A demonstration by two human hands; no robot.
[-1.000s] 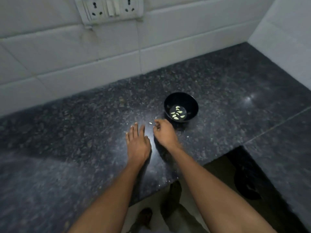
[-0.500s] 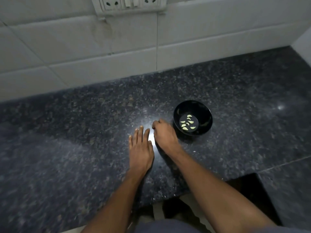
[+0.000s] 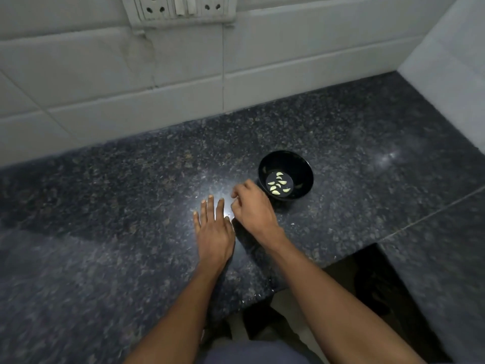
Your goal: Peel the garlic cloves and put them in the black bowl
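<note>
- Where the white-tiled wall (image 3: 110, 74) meets the work surface, a dark speckled polished-granite table (image 3: 105, 206) runs from the left edge across to the right, with a bright glare spot near its middle and a smaller one far right.
- High on the wall, left of centre, sits a white plastic socket-and-switch plate (image 3: 181, 7), cut off by the top edge; a faint stain trails down the tile below it.
- Left of centre on the table, the left hand (image 3: 214, 227) lies palm down and flat, fingers straight and slightly spread, gripping nothing.
- Just beside it to the right, the right hand (image 3: 253, 206) rests with fingers curled under and bunched at the tips; whether they pinch anything I cannot tell, since the fingertips hide it.
- A few tiny pale scraps (image 3: 291, 224) lie on the table close to the right hand; too small to say what they are.
- Right of that hand, nearly touching its knuckles, stands the small round glossy black bowl (image 3: 304, 166), upright, holding several pale yellow-green peeled garlic cloves (image 3: 279, 183) loosely scattered on its bottom.
- Further right a thin seam (image 3: 433, 211) crosses the table diagonally, and a second tiled wall (image 3: 451, 48) closes the corner.
- Below the front edge, a dark gap (image 3: 367, 285) opens toward the floor.
</note>
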